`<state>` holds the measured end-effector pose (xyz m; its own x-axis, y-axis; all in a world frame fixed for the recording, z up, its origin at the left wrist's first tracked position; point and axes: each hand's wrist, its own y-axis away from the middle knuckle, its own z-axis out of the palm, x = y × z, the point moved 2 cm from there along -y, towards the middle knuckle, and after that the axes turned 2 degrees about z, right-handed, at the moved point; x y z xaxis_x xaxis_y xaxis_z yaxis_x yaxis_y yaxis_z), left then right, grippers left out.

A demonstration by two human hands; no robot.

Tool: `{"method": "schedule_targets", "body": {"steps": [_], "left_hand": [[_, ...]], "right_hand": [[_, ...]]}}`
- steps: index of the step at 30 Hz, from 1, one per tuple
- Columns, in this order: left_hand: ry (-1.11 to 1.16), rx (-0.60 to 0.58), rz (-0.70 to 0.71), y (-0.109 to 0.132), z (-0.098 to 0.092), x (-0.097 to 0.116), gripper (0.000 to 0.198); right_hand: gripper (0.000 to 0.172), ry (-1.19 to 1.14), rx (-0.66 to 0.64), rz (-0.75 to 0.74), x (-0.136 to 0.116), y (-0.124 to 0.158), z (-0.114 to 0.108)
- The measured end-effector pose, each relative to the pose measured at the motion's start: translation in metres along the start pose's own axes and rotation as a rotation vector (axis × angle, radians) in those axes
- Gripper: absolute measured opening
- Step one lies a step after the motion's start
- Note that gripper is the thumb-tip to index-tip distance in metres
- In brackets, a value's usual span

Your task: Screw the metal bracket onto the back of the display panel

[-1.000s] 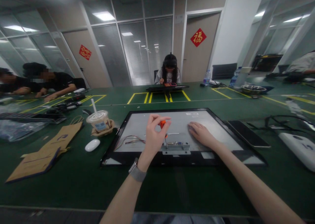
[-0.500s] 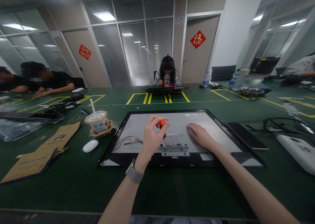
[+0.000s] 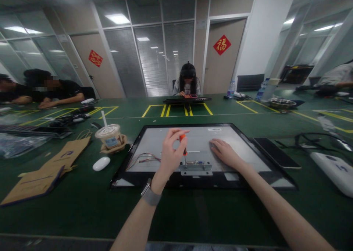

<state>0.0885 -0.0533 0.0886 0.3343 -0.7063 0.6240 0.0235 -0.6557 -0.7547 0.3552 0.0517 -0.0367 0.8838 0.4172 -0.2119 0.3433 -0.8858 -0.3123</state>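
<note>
A flat black-framed panel (image 3: 165, 133) with a grey back lies on the green table. My left hand (image 3: 173, 151), with a watch on its wrist, is closed round a small orange and black screwdriver (image 3: 183, 137) held upright. The screwdriver's tip points down at the left end of a metal bracket (image 3: 196, 172) with connectors, near the panel's front edge. My right hand (image 3: 224, 153) lies flat on the panel's back, right of the bracket, fingers spread. Thin coloured wires (image 3: 146, 159) run on the panel left of my left hand.
On the left are a white mouse (image 3: 101, 163), a lidded cup (image 3: 110, 138) and paper bags (image 3: 64, 153). A black phone-like slab (image 3: 275, 152) and a white device (image 3: 335, 172) lie right. Across the table sits a person (image 3: 188, 82).
The fingers of my left hand have shifted slightly at the screwdriver's handle. My right hand has stayed in place. The hand of the person opposite has lowered.
</note>
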Motion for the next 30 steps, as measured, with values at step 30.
{"method": "schedule_targets", "body": {"steps": [30], "left_hand": [[0.009,-0.019,0.019,0.0030,0.0003,0.0002,0.032]], "right_hand": [[0.041,0.001,-0.016,0.005,-0.0004,0.0005,-0.0005]]}}
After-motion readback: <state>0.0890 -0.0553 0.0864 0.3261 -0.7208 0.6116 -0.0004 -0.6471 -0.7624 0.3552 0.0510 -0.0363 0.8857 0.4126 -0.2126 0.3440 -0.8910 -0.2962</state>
